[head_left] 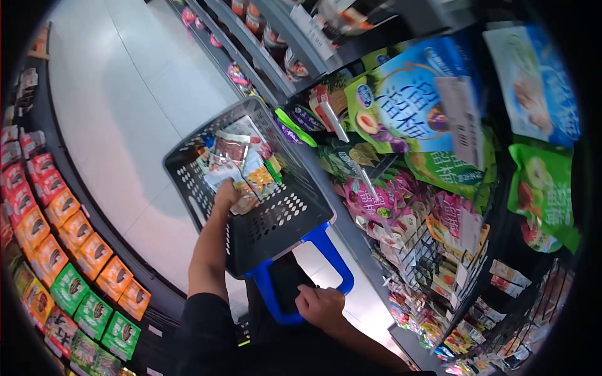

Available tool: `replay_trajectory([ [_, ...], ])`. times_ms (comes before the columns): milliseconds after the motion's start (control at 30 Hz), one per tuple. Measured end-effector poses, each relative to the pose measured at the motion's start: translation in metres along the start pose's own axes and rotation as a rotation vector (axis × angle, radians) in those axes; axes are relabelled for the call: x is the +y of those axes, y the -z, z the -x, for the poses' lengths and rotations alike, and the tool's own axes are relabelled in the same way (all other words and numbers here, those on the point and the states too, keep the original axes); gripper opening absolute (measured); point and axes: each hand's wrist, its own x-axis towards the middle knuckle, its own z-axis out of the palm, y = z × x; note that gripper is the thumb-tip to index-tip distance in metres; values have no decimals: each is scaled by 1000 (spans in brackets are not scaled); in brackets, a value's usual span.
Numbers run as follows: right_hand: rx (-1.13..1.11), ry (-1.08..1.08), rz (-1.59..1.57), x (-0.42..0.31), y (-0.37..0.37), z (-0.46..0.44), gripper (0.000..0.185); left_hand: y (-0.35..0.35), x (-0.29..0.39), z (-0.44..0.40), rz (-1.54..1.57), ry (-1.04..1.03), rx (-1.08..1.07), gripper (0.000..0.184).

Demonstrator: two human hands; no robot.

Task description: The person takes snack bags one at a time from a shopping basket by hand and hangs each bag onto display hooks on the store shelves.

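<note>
- Left hand [229, 193]: reaching down inside the basket, fingers bent onto a pale packet [244, 202]. I am touching it; whether my fingers are clamped on it I cannot tell, the tips being hidden.
- Right hand [320, 306]: closed around the blue handle [331, 260], at its crossbar on the side nearest my body. Hands well apart from each other.
- Basket [263, 235]: dark grey, perforated walls, tilted in my view, just beside the right-hand shelving. The pale packet lies within it, among the other goods.
- Basket contents: mixed packets gathered toward the far half. Clear-windowed pouch [231, 148] with reddish-brown contents lies on the far side of my left hand; yellow-and-white packet [261, 178] lies to the right of that hand. Near half shows bare, perforated plastic.
- Left side: low shelf with rows of red packets [47, 177], orange packets [78, 230] and green packets [94, 315], arranged in a curve through the lens.
- Right side: large blue-and-green bag [407, 94] with fruit pictures, hanging beside the basket. A price tag [459, 122] overlaps its right part.
- Lower on that side: pink bags [376, 195] and a wire rack [407, 266] holding smaller packets.
- Floor [125, 94]: pale tiles with thin seams, seen between the two sides of the aisle.
- My sleeves: black. Small print on most packets is too blurred to read.
</note>
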Motion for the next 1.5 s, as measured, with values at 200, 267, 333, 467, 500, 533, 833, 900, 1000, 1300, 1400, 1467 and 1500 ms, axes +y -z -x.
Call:
replay_trajectory([
  [200, -73, 8, 3, 4, 0, 1, 14, -27, -38, -86, 105, -134, 281, 51],
  [267, -84, -2, 25, 5, -2, 2, 9, -34, -42, -96, 48, -122, 259, 49],
  [333, -108, -20, 28, 2, 1, -1, 10, -21, -36, -89, -75, -4, 133, 47],
  [467, -61, -46, 8, 0, 3, -5, 11, 7, -20, -56, -132, 35, 145, 24],
  [500, -44, -49, 2, 0, 2, -5, 12, 16, -10, -39, -158, -9, 256, 21],
  [533, -26, -54, -3, -1, 2, -4, 13, 21, -4, -28, -175, 7, 199, 21],
  [833, 189, -50, -11, -2, 1, 3, 8, 37, 30, 140, -284, -698, 77, 10],
  [900, 241, -69, -44, -3, 6, 3, 11, 47, 67, 197, -268, -807, 97, 7],
  [1000, 347, -123, -104, -4, 13, 4, 25, 65, 117, 269, -262, -910, 193, 7],
  [1300, 48, 49, -329, 17, 16, 33, 39, 88, 187, 419, -350, -1185, 413, 18],
  [1400, 92, 24, -516, 25, 20, 49, 35, 76, 209, 463, -341, -1245, 624, 18],
  [1467, 162, 8, -604, 29, 23, 66, 38, 54, 213, 486, -335, -1223, 799, 19],
  [1500, 365, 110, -695, 36, 9, 68, 41, 40, 214, 495, -317, -1232, 895, 19],
])
